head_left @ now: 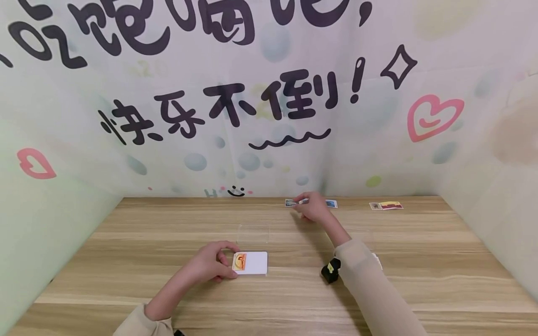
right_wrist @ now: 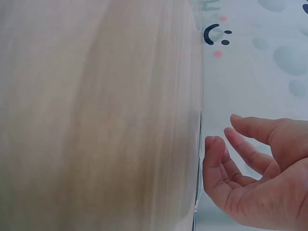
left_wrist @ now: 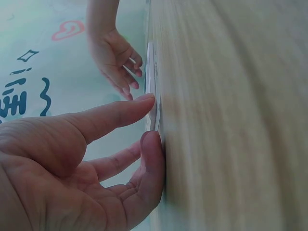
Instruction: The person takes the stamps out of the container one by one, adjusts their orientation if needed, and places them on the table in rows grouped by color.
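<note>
A white card stack (head_left: 256,263) with an orange picture at its left end lies on the table. My left hand (head_left: 212,261) holds it by its left end, thumb at the near corner and a finger at the far corner. In the left wrist view the stack's thin edge (left_wrist: 152,72) shows beside the fingertips. Farther back, my right hand (head_left: 312,207) hovers over a row of small blue picture pieces (head_left: 331,204) and partly hides them. Its thumb and fingers stand apart in the right wrist view, with nothing seen between them.
Two small picture pieces, one red and yellow (head_left: 391,205), lie at the back right. A clear flat plastic piece (head_left: 253,234) lies behind the card stack. Under the right sleeve a white item (head_left: 378,261) is mostly hidden. A printed cloth wall (head_left: 269,172) borders the table's back.
</note>
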A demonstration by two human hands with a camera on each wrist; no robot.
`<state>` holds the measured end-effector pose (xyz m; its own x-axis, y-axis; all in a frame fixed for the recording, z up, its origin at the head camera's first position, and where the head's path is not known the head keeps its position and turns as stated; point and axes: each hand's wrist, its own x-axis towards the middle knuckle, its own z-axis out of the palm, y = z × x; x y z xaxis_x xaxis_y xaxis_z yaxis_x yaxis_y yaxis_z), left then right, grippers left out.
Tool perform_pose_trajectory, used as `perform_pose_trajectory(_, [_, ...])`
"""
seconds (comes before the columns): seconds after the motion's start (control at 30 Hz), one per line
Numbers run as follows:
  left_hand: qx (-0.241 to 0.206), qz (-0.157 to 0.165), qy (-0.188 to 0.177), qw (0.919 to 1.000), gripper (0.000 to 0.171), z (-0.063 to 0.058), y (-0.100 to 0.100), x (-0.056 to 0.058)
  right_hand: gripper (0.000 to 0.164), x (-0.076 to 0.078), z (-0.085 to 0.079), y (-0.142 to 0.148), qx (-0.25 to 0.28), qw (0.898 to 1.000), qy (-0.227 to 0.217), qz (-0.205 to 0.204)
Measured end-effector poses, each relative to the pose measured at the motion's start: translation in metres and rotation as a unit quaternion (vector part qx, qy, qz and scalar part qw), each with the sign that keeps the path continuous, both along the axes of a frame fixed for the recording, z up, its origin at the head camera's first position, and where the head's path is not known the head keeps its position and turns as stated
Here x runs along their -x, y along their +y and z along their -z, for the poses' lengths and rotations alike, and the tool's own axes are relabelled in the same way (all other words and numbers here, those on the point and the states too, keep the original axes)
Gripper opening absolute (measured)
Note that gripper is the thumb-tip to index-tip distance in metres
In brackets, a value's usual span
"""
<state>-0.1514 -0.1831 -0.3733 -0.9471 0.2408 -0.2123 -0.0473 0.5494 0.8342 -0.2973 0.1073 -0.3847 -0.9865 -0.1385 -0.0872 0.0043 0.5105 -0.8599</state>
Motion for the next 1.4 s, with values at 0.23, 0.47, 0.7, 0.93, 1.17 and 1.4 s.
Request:
perform_pose_trajectory(0.23, [0.001, -0.002, -0.002, 1.0, 0.052, 0.001, 0.0, 0.0, 0.029, -0.008, -0.006, -0.003, 0.015, 1.0, 0.007, -0.014])
perform_pose_trajectory(0.47, [-0.002, 0.0, -0.003, 1.0, 0.053, 0.0, 0.0, 0.0, 0.028, -0.012, -0.008, -0.007, 0.016, 1.0, 0.012, -0.024])
perform_pose_trajectory(0.7, [0.0, -0.003, -0.006, 1.0, 0.052, -0.001, 0.001, 0.0, 0.03, -0.016, -0.008, -0.009, 0.018, 0.999, 0.01, -0.033])
perform_pose_trajectory(0.93, [0.002, 0.0, -0.004, 1.0, 0.052, 0.0, 0.0, 0.001, 0.032, -0.017, -0.009, -0.01, 0.03, 0.999, -0.002, -0.033])
perform_pose_trajectory(1.17, [0.001, 0.002, -0.001, 1.0, 0.052, 0.001, 0.0, 0.001, 0.032, -0.021, -0.013, -0.011, 0.022, 0.999, -0.002, -0.034])
perform_pose_trajectory(1.4, [-0.002, 0.005, -0.003, 1.0, 0.052, 0.002, -0.001, 0.002, 0.034, -0.026, -0.017, -0.014, 0.01, 0.999, -0.005, -0.038])
